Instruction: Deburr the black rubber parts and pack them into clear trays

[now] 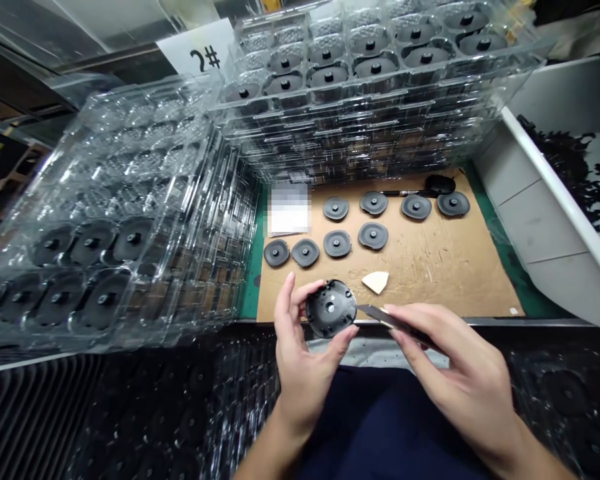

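Head view: curled left hand [306, 360] grips black disc [333, 317]; slanted right hand [460, 373] pinches knife [377, 314].

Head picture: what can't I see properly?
All in the head view:
Knife: its back end, hidden by the right hand.
Held disc: its other side, turned away.
Paper: any writing, blurred into blocks.
White bin: its right part, cut off by the picture's edge.

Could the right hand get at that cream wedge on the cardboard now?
Probably: the cream wedge lies uncovered just beyond the right hand, though that hand's grip on the knife may hinder it.
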Tool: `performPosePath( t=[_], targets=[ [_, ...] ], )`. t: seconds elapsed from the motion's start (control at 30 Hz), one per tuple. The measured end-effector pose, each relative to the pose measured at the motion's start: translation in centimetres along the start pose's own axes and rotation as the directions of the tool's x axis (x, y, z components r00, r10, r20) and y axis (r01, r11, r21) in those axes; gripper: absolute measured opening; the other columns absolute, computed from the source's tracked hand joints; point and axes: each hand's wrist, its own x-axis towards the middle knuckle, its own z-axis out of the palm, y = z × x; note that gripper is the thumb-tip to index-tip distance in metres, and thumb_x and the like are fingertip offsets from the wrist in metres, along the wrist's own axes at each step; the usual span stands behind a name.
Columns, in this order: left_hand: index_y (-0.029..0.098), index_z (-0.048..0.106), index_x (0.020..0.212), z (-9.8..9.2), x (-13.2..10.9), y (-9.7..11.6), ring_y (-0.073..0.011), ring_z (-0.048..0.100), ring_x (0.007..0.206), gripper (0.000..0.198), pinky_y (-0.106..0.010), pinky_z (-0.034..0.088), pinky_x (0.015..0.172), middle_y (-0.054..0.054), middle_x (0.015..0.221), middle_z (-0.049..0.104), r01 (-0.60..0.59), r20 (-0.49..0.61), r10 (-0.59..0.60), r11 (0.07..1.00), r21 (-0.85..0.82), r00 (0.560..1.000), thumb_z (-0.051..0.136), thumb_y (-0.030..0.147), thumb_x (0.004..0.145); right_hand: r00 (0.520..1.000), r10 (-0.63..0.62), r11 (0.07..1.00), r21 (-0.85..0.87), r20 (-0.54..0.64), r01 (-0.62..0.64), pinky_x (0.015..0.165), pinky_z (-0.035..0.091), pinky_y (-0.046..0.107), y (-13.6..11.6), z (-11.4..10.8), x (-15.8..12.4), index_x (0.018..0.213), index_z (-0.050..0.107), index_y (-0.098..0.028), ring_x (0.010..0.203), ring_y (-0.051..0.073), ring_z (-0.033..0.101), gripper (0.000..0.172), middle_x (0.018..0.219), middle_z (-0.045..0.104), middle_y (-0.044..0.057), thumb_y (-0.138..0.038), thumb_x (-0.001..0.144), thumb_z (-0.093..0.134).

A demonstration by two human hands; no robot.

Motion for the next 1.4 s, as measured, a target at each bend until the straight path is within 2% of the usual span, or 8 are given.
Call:
performPosePath(
  t=[0.17,0.33,0.6,0.77,1.0,1.23,1.3,1.4],
  targets=[
    [0.026,0.032,0.136,0.1,-0.4,0.2,-0.0208,0.046,0.121,0.079,-0.033,0.033,0.106,-0.006,0.122,0.051,-0.035,-0.073,0.032,0.999,-0.035,0.997,0.073,0.013,0.071,1.0,0.009,0.999,0.04,0.03,-0.01,0.083,0.049,0.023,0.2,0.5,-0.2,0.11,0.062,-0.023,0.094,0.013,0.06,0.031,0.103,0.064,0.001,-0.01,0.082,0.06],
    [0.025,0.033,0.138,-0.4,-0.5,-0.5,-0.0188,0.049,0.12,0.081,-0.025,0.038,0.103,-0.007,0.122,0.054,-0.103,-0.033,0.102,0.994,-0.047,0.994,0.076,0.019,0.07,0.999,0.022,0.996,0.088,0.029,-0.025,0.084,0.048,0.022,0.0,0.9,-0.5,0.109,0.062,-0.023,0.095,0.012,0.059,0.03,0.102,0.063,0.001,-0.009,0.082,0.06],
    [0.026,0.036,0.136,-0.4,-0.7,-0.9,-0.0173,0.052,0.119,0.075,-0.02,0.042,0.1,-0.006,0.121,0.057,-0.04,-0.006,0.04,0.99,-0.138,0.999,0.074,0.027,0.072,0.999,0.019,0.987,0.156,0.039,-0.025,0.083,0.048,0.021,0.0,1.6,-0.7,0.109,0.061,-0.022,0.094,0.011,0.059,0.032,0.101,0.062,0.002,-0.006,0.082,0.06],
    [0.026,0.037,0.136,-0.4,-0.6,-1.0,-0.017,0.051,0.12,0.074,-0.019,0.042,0.1,-0.006,0.122,0.057,-0.023,0.004,0.024,0.989,-0.145,1.0,0.074,0.028,0.072,0.999,-0.034,0.989,0.146,0.015,0.031,0.082,0.049,0.024,-0.1,1.8,-0.8,0.11,0.061,-0.021,0.093,0.012,0.059,0.034,0.1,0.062,0.002,-0.003,0.08,0.06],
    [0.027,0.037,0.136,-0.4,-0.7,-1.0,-0.0167,0.051,0.12,0.074,-0.019,0.042,0.1,-0.006,0.123,0.057,-0.006,-0.002,0.005,0.989,-0.145,1.0,0.074,0.029,0.072,1.0,-0.022,0.993,0.116,-0.008,0.023,0.083,0.049,0.025,0.3,1.8,-0.7,0.11,0.061,-0.02,0.094,0.013,0.059,0.034,0.102,0.062,0.003,-0.004,0.08,0.06],
    [0.027,0.038,0.135,-0.2,-0.6,-1.2,-0.0161,0.051,0.12,0.073,-0.019,0.041,0.101,-0.006,0.123,0.057,0.0,-0.003,-0.001,0.987,-0.158,1.0,0.074,0.029,0.072,0.999,-0.006,0.989,0.148,0.054,-0.002,0.08,0.05,0.023,-0.1,1.6,-0.8,0.109,0.061,-0.023,0.092,0.012,0.06,0.032,0.1,0.062,0.002,-0.007,0.081,0.06],
    [0.027,0.039,0.135,-0.3,-0.6,-1.2,-0.0165,0.051,0.12,0.073,-0.02,0.041,0.101,-0.006,0.123,0.057,-0.007,-0.002,0.007,0.988,-0.155,1.0,0.074,0.031,0.072,0.998,0.063,0.987,0.148,0.021,-0.066,0.081,0.05,0.023,0.7,1.5,-0.6,0.108,0.061,-0.025,0.093,0.013,0.06,0.029,0.102,0.062,0.001,-0.012,0.082,0.06],
    [0.027,0.039,0.135,-0.4,-0.6,-1.1,-0.0177,0.052,0.12,0.073,-0.022,0.042,0.1,-0.007,0.124,0.057,-0.017,0.006,0.018,0.992,-0.122,1.0,0.074,0.032,0.072,0.972,0.162,0.987,0.018,-0.171,-0.161,0.083,0.05,0.027,4.6,1.2,0.2,0.109,0.061,-0.025,0.094,0.014,0.06,0.025,0.105,0.061,0.002,-0.02,0.084,0.059]
  ],
)
